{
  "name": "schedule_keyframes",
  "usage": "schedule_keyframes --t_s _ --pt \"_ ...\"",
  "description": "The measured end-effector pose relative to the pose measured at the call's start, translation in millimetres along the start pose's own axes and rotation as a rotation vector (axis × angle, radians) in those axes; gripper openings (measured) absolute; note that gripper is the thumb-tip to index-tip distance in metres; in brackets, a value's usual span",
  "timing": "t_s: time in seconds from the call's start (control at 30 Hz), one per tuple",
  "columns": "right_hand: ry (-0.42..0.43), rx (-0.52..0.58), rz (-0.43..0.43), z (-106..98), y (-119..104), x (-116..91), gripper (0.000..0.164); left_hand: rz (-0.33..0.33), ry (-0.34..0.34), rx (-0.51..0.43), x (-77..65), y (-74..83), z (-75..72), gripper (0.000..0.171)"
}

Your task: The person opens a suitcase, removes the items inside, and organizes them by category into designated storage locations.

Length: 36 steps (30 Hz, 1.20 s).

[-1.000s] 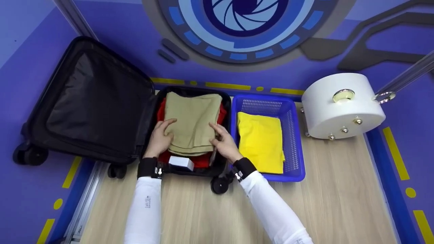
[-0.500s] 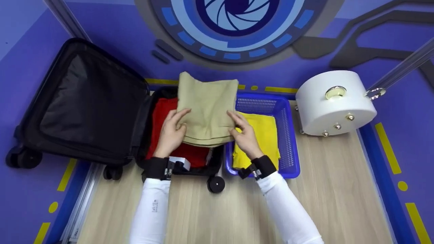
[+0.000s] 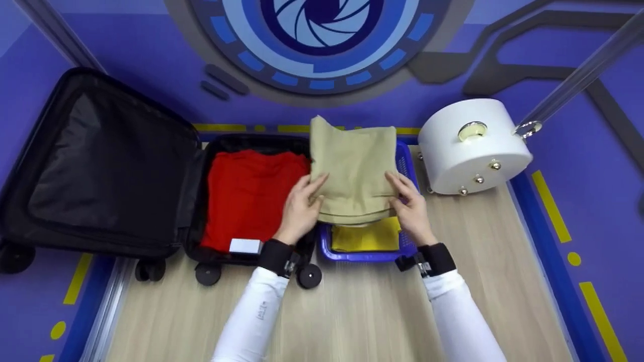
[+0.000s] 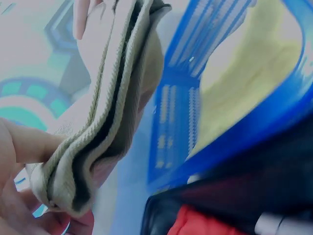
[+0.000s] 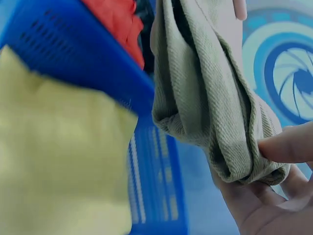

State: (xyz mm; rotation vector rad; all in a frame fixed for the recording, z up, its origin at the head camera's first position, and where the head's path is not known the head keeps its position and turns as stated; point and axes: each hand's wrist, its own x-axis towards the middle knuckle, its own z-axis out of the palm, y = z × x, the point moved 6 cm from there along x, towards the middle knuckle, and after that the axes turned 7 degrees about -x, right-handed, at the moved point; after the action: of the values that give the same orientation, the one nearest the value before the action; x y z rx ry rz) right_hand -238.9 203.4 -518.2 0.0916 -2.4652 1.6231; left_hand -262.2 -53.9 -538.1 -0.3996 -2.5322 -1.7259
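Folded khaki cloth (image 3: 354, 173), in thick twill layers, hangs over the blue basket (image 3: 322, 249) and is held from both sides. My left hand (image 3: 303, 208) pinches its left edge; in the left wrist view the thumb and fingers hold the folded layers (image 4: 112, 98). On the other side my right hand (image 3: 411, 208) pinches the right edge, seen close in the right wrist view with the fold (image 5: 230, 112). Beneath it, folded yellow cloth (image 3: 365, 239) lies in the basket, mostly covered in the head view. Folded red cloth (image 3: 254, 196) lies in the open black suitcase (image 3: 196, 241).
A small white box (image 3: 245, 246) sits at the suitcase's front edge. The suitcase lid (image 3: 110, 171) leans open at the left. At the right stands a white drum-shaped case (image 3: 473, 148) with metal studs. A purple patterned wall (image 3: 382, 108) closes off the back.
Both hands have lifted the khaki cloth from the suitcase and carried it right, over the basket. The red cloth in the suitcase is now uncovered. The view has shifted a little.
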Motion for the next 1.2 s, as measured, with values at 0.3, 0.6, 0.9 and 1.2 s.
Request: schedule_keyframes --t_s 0.3,0.6,0.9,1.2 --pt "0.049 -0.142 0.051 -28 71 -12 0.060 -0.100 -0.284 0.072 -10.1 -12.7 58.3 0.067" --pt "-0.127 -0.299 0.205 -20 101 -22 0.060 -0.187 -0.523 0.180 -26.3 -30.1 89.7 0.078" --pt "-0.395 -0.396 0.356 -13 103 -29 0.064 -0.056 -0.547 0.708 -34.4 -39.4 96.1 0.075" --pt "-0.376 -0.565 0.288 -13 81 -26 0.066 -0.059 -0.511 0.861 -34.3 -34.2 102.4 0.069"
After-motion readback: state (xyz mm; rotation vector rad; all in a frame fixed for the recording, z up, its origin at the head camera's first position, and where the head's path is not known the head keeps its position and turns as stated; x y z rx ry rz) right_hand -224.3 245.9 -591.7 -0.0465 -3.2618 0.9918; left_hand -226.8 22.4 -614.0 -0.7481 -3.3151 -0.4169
